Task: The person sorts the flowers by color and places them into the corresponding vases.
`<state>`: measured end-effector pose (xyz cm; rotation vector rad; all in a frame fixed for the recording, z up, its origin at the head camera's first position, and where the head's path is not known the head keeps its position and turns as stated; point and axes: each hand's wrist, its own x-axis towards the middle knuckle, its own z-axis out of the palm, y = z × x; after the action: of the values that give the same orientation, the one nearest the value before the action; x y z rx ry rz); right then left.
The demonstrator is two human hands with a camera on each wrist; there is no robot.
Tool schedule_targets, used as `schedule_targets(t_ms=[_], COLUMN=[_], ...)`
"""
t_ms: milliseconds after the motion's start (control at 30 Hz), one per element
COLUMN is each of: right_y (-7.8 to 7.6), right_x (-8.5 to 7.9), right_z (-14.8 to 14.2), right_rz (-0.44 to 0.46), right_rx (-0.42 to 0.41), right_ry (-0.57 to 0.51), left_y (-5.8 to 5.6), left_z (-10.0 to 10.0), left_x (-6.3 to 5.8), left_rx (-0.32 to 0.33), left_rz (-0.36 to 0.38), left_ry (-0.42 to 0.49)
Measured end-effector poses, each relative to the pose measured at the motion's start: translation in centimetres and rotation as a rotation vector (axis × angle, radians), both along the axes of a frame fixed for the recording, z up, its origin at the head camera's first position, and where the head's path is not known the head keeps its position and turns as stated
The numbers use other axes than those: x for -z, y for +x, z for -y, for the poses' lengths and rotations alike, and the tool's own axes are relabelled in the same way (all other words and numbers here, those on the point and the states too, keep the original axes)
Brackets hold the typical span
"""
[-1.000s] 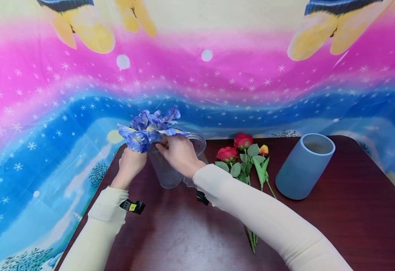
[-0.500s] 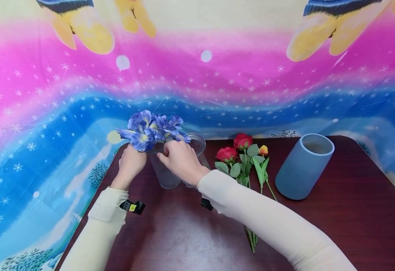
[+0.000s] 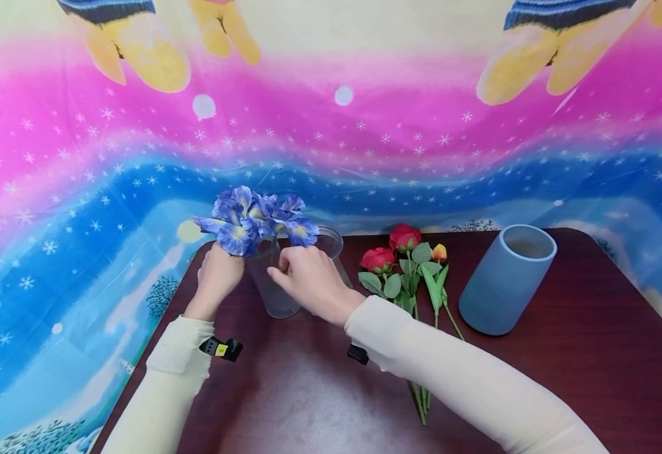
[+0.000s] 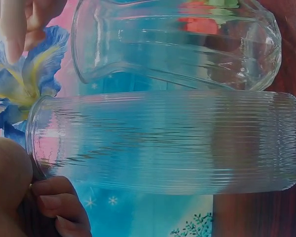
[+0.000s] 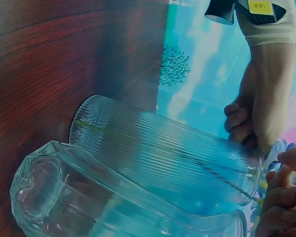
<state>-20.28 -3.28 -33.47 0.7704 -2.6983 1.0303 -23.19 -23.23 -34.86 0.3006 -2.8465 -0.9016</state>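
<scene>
Blue-purple irises (image 3: 237, 233) stand out above the mouth of a ribbed clear glass vase (image 3: 277, 293). A thin stem (image 5: 232, 185) slants down inside this vase in the right wrist view. My left hand (image 3: 220, 274) grips the vase at its rim, with its fingers curled in the left wrist view. My right hand (image 3: 314, 280) is just right of the rim, fingers loosely bent and holding nothing. Beside the ribbed vase stands a second clear glass vase (image 4: 138, 49) with a flared neck, partly hidden behind my right hand in the head view.
Red roses (image 3: 405, 238) and an orange-yellow tulip (image 3: 439, 253) lie on the dark wooden table (image 3: 308, 403), stems toward me, partly under my right sleeve. A grey-blue vase (image 3: 504, 290) stands at the right. A printed cloth (image 3: 342, 139) hangs behind the table.
My right hand has let go of the irises and drawn back to the right and down. The blooms have shifted and now rest spread over the rim. My left hand has stayed put.
</scene>
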Motion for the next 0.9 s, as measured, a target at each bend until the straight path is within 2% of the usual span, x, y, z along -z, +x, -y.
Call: schedule_targets(t_ms=[367,900], right_y=[0.5,1.5], right_x=[0.6,1.4], right_z=[-1.7,-4.5], right_rz=[-0.065,-0.091], right_rx=[-0.004,0.015], right_ry=[-0.021,-0.045], left_y=[0.1,0.1], left_z=[0.0,-0.1], left_x=[-0.2,-0.4], left_rx=[0.009,0.02], left_rz=[0.004,-0.001], left_ry=[-0.002,0.002])
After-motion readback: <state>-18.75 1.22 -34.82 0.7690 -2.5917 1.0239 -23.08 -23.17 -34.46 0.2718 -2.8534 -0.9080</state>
